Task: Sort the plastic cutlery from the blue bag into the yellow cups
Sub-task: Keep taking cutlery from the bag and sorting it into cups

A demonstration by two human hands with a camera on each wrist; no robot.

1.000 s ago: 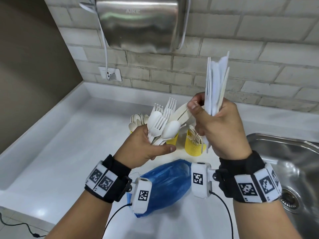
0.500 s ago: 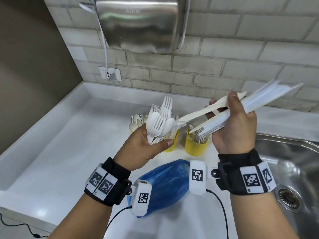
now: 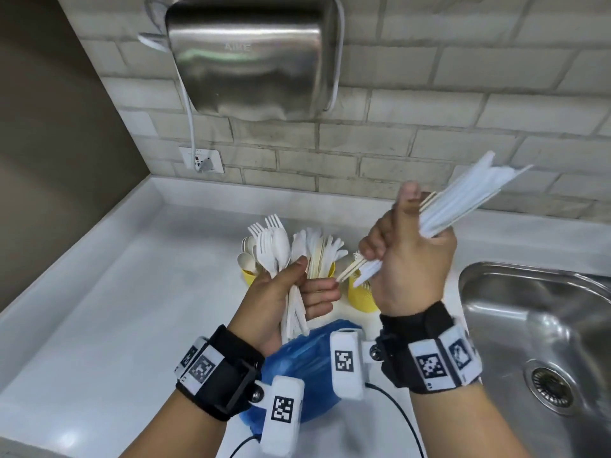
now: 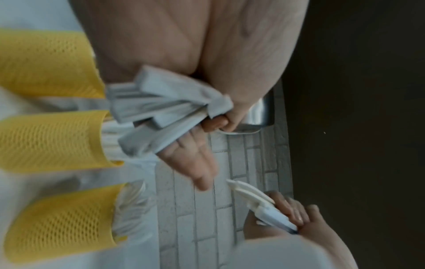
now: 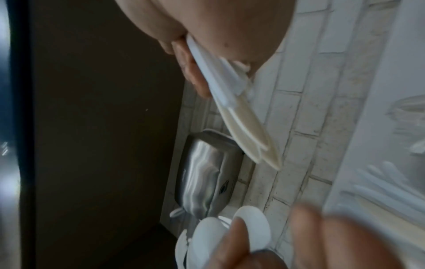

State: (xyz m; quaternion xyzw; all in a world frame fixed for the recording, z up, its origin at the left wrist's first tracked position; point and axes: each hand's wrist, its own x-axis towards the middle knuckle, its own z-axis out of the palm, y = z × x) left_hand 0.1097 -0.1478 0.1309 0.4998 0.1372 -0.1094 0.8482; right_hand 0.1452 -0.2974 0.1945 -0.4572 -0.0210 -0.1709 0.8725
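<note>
While both hands raised above counter [image 3: 99,309]: left hand [image 3: 281,292] grips mixed forks and spoons [image 3: 274,249]; right hand [image 3: 410,259] clenched round knife bundle [image 3: 463,203], tilted. Three yellow cups [image 4: 52,142] near counter's back edge, cutlery inside. Blue bag [image 3: 310,368] at front edge, below wrists.

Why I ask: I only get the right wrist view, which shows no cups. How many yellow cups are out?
Observer: Three yellow cups, side by side, in the left wrist view.
Operator: Anything in them yet?
Observer: Yes. In the head view, spoons stick out of the left cup.
Operator: Where is the bag?
Observer: The blue bag lies on the counter, nearer the person than the cups.
</note>
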